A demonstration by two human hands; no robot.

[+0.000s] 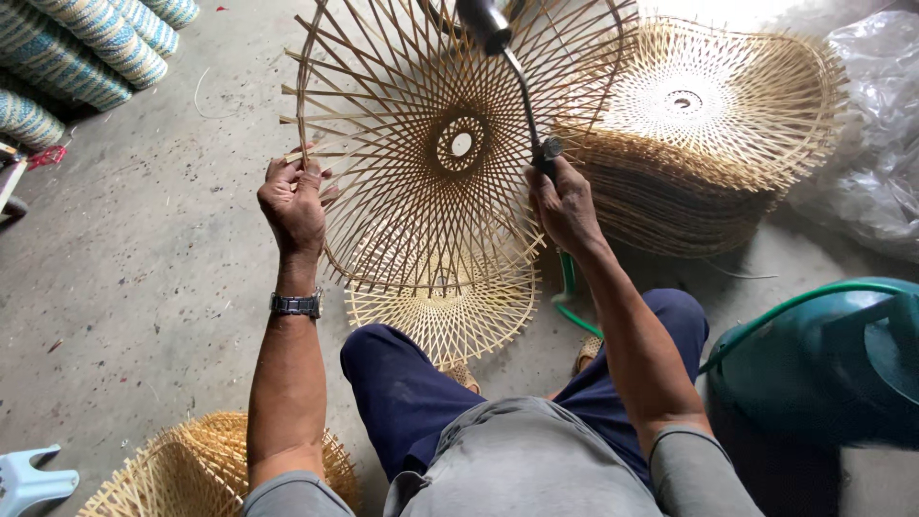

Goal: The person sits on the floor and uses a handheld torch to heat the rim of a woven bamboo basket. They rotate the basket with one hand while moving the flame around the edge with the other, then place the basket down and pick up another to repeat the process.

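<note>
My left hand (293, 203) grips the rim of a round open-weave bamboo frame (383, 124), holding it upright in front of me. My right hand (565, 206) is closed on the handle of a black gas torch (517, 77), whose curved neck rises to a black nozzle over the frame's upper part. A green hose (567, 287) runs down from that hand. A second woven bamboo piece (450, 316) lies on the floor under the held frame, by my knees.
A tall stack of woven bamboo frames (708, 144) stands at the right, with clear plastic sheeting (876, 124) beyond it. A green gas cylinder (823, 364) sits at my right. Rolled blue-white mats (67, 57) lie top left; another bamboo piece (191, 469) and a pale stool (29, 479) bottom left.
</note>
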